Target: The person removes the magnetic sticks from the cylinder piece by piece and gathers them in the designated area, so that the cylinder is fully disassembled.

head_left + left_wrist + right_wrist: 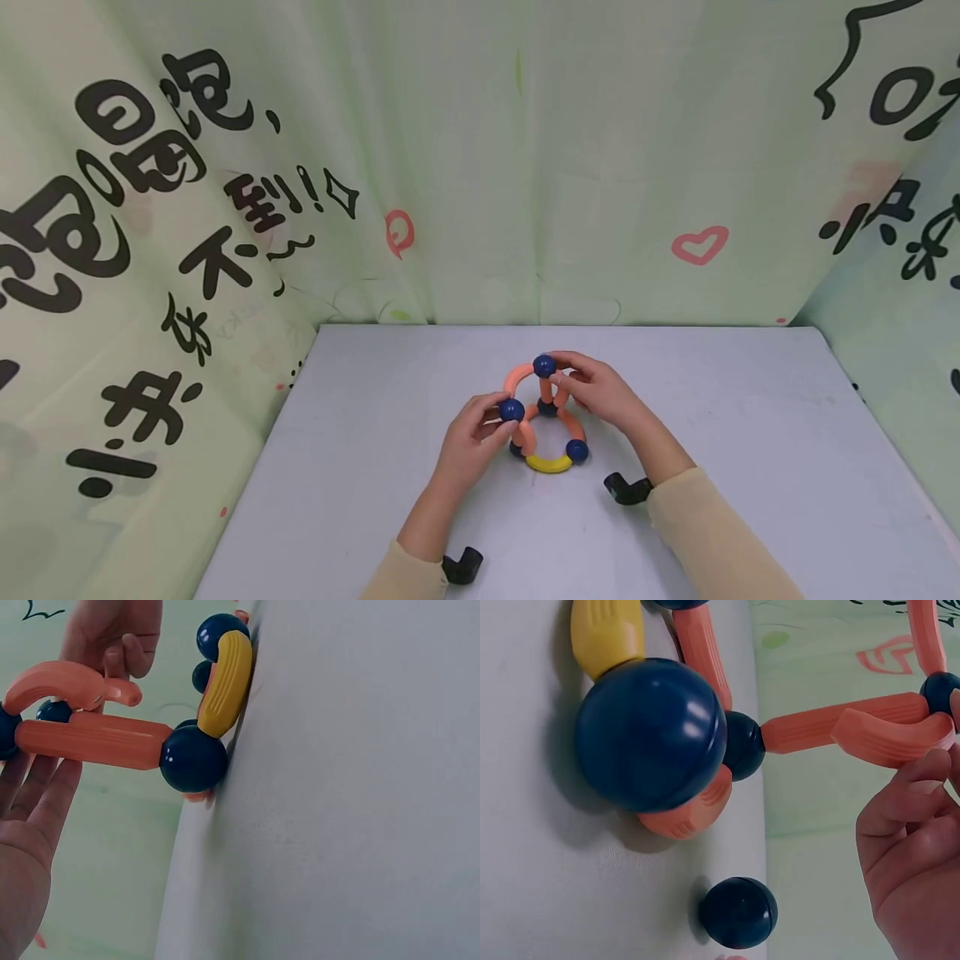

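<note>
Orange curved and straight sticks join glossy blue balls into a small frame on the table. My left hand (470,442) pinches a raised blue ball (512,410) at the left of the frame, fingers behind, thumb in front. My right hand (596,390) pinches a short curved orange stick (885,739), its fingertips right at the top blue ball (544,365). That stick's other end hangs free beside an upright orange stick (802,733). An orange arch (517,377) links the two raised balls. The base ring has a yellow curved stick (549,464) at its front.
Another blue ball (739,913) lies on the table beyond the frame, hidden behind my right hand in the head view. Dark wrist mounts (628,490) stick out at both cuffs. A printed pale-green curtain (600,167) hangs behind the white table (360,400).
</note>
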The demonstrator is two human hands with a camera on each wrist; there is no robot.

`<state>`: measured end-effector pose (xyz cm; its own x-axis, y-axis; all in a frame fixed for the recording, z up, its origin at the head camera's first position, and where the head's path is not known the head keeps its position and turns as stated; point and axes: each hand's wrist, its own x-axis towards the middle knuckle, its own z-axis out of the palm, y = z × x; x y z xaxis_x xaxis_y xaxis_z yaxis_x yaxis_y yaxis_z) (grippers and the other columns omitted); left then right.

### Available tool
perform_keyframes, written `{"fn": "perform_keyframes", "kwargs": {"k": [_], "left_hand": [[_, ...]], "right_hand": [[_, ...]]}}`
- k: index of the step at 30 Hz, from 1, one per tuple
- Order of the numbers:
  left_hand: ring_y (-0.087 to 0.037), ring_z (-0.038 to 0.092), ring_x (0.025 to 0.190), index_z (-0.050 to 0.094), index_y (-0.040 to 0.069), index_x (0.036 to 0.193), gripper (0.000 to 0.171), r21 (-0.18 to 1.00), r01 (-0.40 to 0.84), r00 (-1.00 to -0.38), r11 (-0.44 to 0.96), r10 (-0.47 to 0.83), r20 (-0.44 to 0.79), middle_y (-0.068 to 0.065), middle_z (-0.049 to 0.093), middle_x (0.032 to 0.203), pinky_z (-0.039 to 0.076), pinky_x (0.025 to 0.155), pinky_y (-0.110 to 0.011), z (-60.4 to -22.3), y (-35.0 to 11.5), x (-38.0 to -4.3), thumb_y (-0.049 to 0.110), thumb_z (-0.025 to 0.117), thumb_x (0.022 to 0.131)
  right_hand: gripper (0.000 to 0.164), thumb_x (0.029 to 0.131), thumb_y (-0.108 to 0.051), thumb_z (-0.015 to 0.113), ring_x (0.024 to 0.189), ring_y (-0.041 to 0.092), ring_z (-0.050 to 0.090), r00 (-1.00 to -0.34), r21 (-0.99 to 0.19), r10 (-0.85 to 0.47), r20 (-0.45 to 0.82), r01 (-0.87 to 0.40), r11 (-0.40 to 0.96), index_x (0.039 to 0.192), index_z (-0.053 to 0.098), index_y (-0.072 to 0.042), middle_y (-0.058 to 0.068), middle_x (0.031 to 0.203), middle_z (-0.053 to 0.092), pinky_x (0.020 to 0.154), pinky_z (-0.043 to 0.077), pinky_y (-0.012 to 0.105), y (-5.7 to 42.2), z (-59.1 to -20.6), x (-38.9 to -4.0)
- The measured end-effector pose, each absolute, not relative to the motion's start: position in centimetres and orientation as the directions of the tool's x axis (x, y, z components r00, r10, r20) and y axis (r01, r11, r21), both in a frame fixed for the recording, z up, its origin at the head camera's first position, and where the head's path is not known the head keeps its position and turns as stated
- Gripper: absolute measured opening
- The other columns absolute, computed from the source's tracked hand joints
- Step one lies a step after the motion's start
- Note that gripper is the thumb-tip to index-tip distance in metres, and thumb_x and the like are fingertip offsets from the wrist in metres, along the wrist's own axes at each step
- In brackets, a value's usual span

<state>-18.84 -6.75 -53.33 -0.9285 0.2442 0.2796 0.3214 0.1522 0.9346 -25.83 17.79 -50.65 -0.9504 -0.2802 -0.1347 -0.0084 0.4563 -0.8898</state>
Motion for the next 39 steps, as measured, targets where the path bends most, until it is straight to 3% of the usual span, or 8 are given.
{"fn": "perform_keyframes", "kwargs": {"k": [6,13,16,22,27,31,35,39], "left_hand": [[-0.031,0.064,0.113,0.056,0.004,0.133,0.040,0.922,0.365,-0.909,0.130,0.262,0.323,-0.016,0.058,0.124,0.055,0.094,-0.036,-52.3,-6.5,-17.4,0.007,0.065,0.095],[-0.027,0.064,0.113,0.057,-0.001,0.130,0.037,0.923,0.377,-0.894,0.079,0.291,0.340,-0.019,0.059,0.120,0.056,0.093,-0.039,-51.2,-6.4,-16.5,0.004,0.065,0.094],[-0.027,0.064,0.114,0.056,0.000,0.132,0.039,0.926,0.368,-0.897,0.088,0.295,0.328,-0.020,0.059,0.122,0.056,0.093,-0.037,-52.2,-6.5,-16.9,0.003,0.064,0.095],[-0.020,0.068,0.100,0.049,0.013,0.142,0.040,0.947,0.302,-0.929,0.111,0.257,0.267,-0.016,0.064,0.115,0.058,0.085,-0.026,-53.2,-6.8,-18.4,0.015,0.054,0.102],[-0.020,0.068,0.103,0.051,0.026,0.142,0.038,0.963,0.223,-0.950,0.153,0.255,0.179,-0.009,0.061,0.117,0.059,0.083,-0.026,-52.3,-6.9,-20.5,0.031,0.050,0.104],[-0.021,0.062,0.118,0.049,0.033,0.143,0.040,0.961,0.205,-0.942,0.188,0.303,0.142,-0.004,0.057,0.134,0.057,0.090,-0.029,-51.7,-6.8,-22.2,0.038,0.049,0.104],[-0.017,0.054,0.131,0.046,0.036,0.146,0.045,0.966,0.177,-0.923,0.187,0.372,0.097,0.005,0.050,0.146,0.052,0.102,-0.039,-51.2,-6.6,-23.6,0.045,0.049,0.102],[-0.016,0.052,0.133,0.046,0.039,0.145,0.047,0.973,0.141,-0.900,0.180,0.433,0.050,0.012,0.046,0.150,0.045,0.108,-0.048,-50.9,-6.4,-24.6,0.050,0.051,0.100]], "right_hand": [[0.051,0.090,-0.056,0.063,0.077,0.052,0.049,-0.926,-0.904,-0.339,-0.168,0.008,0.428,0.137,0.055,-0.036,0.008,0.111,0.067,0.050,0.038,0.026,17.8,-50.5,-26.1],[0.048,0.092,-0.056,0.062,0.056,0.026,0.045,-0.913,-0.904,-0.377,-0.154,-0.023,0.427,0.135,0.056,-0.038,0.005,0.109,0.070,0.047,0.037,0.025,17.8,-50.7,-26.4],[0.047,0.093,-0.054,0.061,0.057,0.030,0.046,-0.909,-0.903,-0.386,-0.155,-0.028,0.430,0.136,0.056,-0.037,0.008,0.108,0.070,0.047,0.036,0.025,17.8,-50.8,-26.5],[0.050,0.091,-0.055,0.063,0.078,0.049,0.053,-0.910,-0.900,-0.377,-0.172,-0.009,0.435,0.136,0.056,-0.034,0.012,0.105,0.069,0.050,0.036,0.025,17.7,-50.9,-26.6],[0.052,0.090,-0.056,0.063,0.086,0.046,0.057,-0.912,-0.898,-0.368,-0.179,-0.002,0.440,0.136,0.056,-0.032,0.014,0.112,0.066,0.053,0.038,0.026,17.6,-51.1,-26.6],[0.053,0.090,-0.056,0.064,0.079,0.046,0.055,-0.911,-0.897,-0.373,-0.176,-0.007,0.442,0.137,0.056,-0.031,0.012,0.110,0.066,0.053,0.039,0.026,17.7,-51.1,-26.5],[0.051,0.091,-0.053,0.064,0.065,0.038,0.050,-0.911,-0.897,-0.372,-0.176,-0.007,0.442,0.137,0.055,-0.031,0.010,0.104,0.066,0.052,0.039,0.026,17.7,-51.0,-26.2],[0.047,0.094,-0.045,0.063,0.063,0.040,0.048,-0.914,-0.901,-0.367,-0.171,-0.005,0.433,0.138,0.055,-0.030,0.010,0.113,0.063,0.052,0.040,0.027,18.0,-51.0,-25.9]]}}
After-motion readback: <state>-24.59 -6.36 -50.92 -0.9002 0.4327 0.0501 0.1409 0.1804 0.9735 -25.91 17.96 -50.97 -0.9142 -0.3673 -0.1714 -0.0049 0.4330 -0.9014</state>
